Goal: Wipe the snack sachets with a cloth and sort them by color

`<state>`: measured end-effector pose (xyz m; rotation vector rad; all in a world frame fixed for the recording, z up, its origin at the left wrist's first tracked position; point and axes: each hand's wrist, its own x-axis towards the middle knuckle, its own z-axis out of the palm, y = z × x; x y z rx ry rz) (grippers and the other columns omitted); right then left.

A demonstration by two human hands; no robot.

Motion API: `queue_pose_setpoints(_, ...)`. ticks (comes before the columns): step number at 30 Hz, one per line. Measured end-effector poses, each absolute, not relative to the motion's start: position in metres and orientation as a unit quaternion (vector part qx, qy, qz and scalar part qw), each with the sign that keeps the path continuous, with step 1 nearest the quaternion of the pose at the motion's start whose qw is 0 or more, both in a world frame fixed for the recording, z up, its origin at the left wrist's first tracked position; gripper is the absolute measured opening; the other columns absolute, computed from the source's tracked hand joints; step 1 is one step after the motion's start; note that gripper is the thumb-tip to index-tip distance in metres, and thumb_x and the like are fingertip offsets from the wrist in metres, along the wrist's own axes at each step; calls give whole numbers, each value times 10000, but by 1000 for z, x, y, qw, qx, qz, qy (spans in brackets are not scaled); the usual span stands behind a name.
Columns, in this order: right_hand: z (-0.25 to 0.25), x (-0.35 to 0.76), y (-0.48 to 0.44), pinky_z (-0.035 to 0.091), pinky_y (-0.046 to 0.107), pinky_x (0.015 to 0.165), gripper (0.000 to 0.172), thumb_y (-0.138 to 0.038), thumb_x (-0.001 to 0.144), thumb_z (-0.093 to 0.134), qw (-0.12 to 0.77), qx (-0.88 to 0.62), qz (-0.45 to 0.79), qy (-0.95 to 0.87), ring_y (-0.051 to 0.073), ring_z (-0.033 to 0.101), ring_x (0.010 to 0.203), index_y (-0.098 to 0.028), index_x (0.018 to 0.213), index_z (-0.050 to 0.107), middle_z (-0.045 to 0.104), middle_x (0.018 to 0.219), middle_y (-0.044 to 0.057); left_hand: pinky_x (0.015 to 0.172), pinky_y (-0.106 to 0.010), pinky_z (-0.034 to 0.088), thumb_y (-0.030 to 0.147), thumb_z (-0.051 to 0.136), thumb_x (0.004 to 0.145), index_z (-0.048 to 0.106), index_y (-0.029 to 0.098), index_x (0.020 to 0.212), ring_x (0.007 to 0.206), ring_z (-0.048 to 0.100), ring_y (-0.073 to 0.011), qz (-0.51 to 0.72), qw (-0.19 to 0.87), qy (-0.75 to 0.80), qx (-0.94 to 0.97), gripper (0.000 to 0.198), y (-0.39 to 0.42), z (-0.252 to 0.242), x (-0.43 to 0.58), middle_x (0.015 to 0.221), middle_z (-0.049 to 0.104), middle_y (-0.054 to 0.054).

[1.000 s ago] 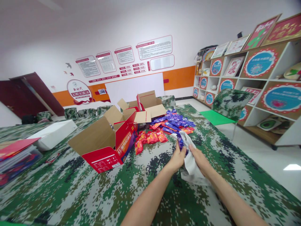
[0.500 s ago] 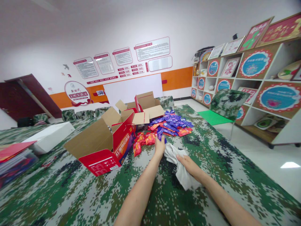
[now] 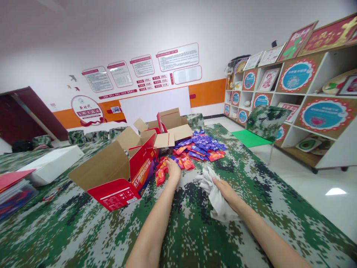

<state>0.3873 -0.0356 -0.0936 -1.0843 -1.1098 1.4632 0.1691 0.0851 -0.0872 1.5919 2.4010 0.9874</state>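
Note:
My left hand (image 3: 174, 172) is among the red sachets (image 3: 160, 175) beside the red carton, its fingers partly hidden. A purple sachet (image 3: 176, 160) shows at its fingertips and appears to be in its grip. Another red sachet (image 3: 187, 162) lies just to the right. My right hand (image 3: 226, 191) grips a crumpled pale grey cloth (image 3: 216, 199) above the table, with the cloth hanging down from the fingers. Past both hands lies a heap of purple sachets (image 3: 205, 143) with some red ones mixed in.
An open red carton (image 3: 114, 193) stands left of my left hand, with a second open carton (image 3: 173, 119) behind it. A white box (image 3: 60, 162) and a clear bin (image 3: 16, 197) are farther left on the camouflage tablecloth (image 3: 200, 242). A chair (image 3: 251, 139) stands at the right.
My left hand has moved left, away from the cloth and toward the red sachets, with the purple sachet moving along. My right hand still holds the cloth, which now hangs apart from the left hand.

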Motion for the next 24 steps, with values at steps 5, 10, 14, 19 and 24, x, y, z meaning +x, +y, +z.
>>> queue_pose_setpoints(5,-88,390,-32,453,398,866,425,-489,733,555,506,-451,607,-415,264,628,924,-157,979,659,693,963,80,901,-485,367,132,289,851,481,109,1141,1137,418,-301,259,-94,782,559,349,73,-77,181,1302,384,-196)
queue_pose_setpoints(10,-82,406,-24,493,339,809,350,-433,745,560,574,-482,572,-333,236,648,873,-174,958,661,701,938,60,965,-566,256,150,351,827,488,126,1182,1268,240,-347,209,-153,732,630,382,68,-71,224,1401,280,-166)
queue_pose_setpoints(14,-84,423,-17,518,310,750,354,-408,745,562,633,-483,530,-292,224,648,880,-173,997,644,701,941,57,1031,-487,211,140,338,826,474,113,1201,1275,265,-283,198,-101,648,729,401,79,-84,273,1383,315,-167)
queue_pose_setpoints(19,-90,431,-9,517,311,766,332,-368,730,578,665,-468,527,-247,217,646,885,-169,987,648,703,929,54,1048,-395,227,253,465,796,360,176,1306,1288,253,-246,118,19,490,863,526,107,-115,321,1433,232,-118)
queue_pose_setpoints(24,-88,430,-8,506,314,797,336,-362,722,580,670,-459,530,-244,216,632,927,-172,990,646,700,941,53,1015,-395,256,203,337,861,389,142,1286,1213,345,-229,116,-27,500,858,432,128,-127,337,1347,372,-136)
